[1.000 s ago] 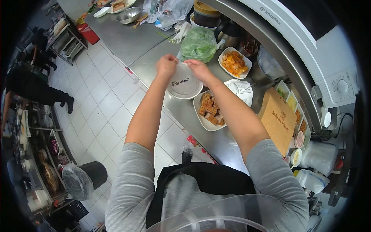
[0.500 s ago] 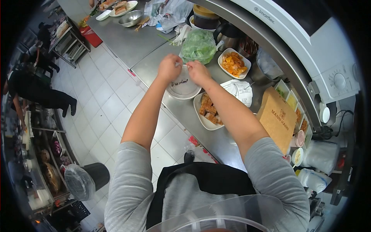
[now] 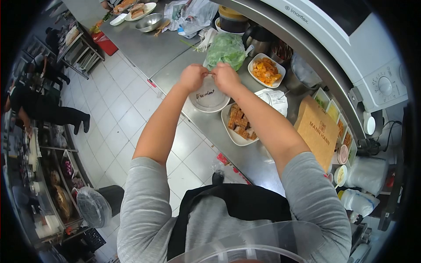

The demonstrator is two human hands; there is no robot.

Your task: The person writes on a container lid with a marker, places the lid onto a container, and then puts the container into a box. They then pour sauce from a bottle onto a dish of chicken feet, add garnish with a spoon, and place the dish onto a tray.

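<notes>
Kitchen work area, viewed from within the room. The steel counter (image 3: pixel 166 52) runs diagonally across the scene, with a white appliance (image 3: pixel 364 65) marked "imarflex" above its far side. Across the tiled floor, a person in dark clothing (image 3: pixel 48 109) stands by the shelving. A brown paper bag (image 3: pixel 316 131) printed "MANN HANN" lies to the right of the worker's right forearm, and a clear bag of green leaves (image 3: pixel 226 50) sits just beyond the hands. A white dish of browned chunks (image 3: pixel 227 128) is partly hidden by the right forearm; a second white dish of orange pieces (image 3: pixel 251 70) stands farther back, to the right of the leaves. The round clear container (image 3: pixel 210 105) rests on the counter near its front edge, directly below the hands and just beside the browned chunks; whether it touches their dish cannot be told. The left hand (image 3: pixel 194 78) and the right hand (image 3: pixel 226 79) meet at the container's far rim, close together, both in a narrow grip with fingers drawn in. Whether they pinch the lid's edge or the rim beneath cannot be told. Dark handwriting (image 3: pixel 205 94) marks the container's top.
</notes>
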